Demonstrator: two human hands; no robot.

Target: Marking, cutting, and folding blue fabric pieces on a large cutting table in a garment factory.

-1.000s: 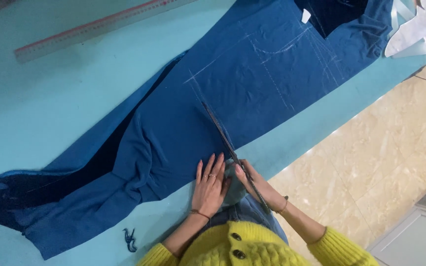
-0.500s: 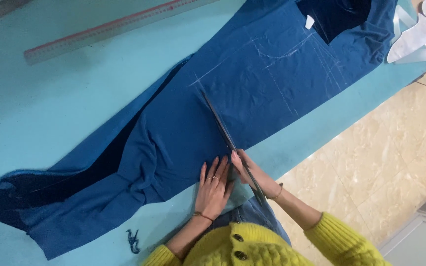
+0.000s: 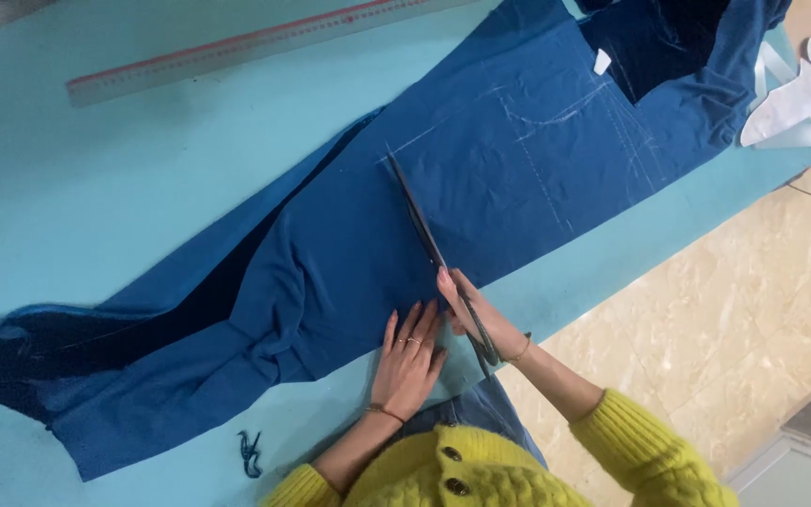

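Soft, limp dark-blue fabric [image 3: 481, 207] lies across the turquoise tabletop [image 3: 96, 188]. The left hand [image 3: 407, 361], fingers together, presses it flat; the right hand [image 3: 469, 314] is clamped on long black scissors [image 3: 429, 249], closed along the chalk line.

sleeves: chunky yellow knit, cable-patterned, pushed up the forearms
front: same yellow knit with 2 dark round buttons
left hand [image 3: 407, 361]: 2 thin rings, slim bracelet at the wrist
right hand [image 3: 474, 312]: thin bracelet at the wrist
legs: blue denim
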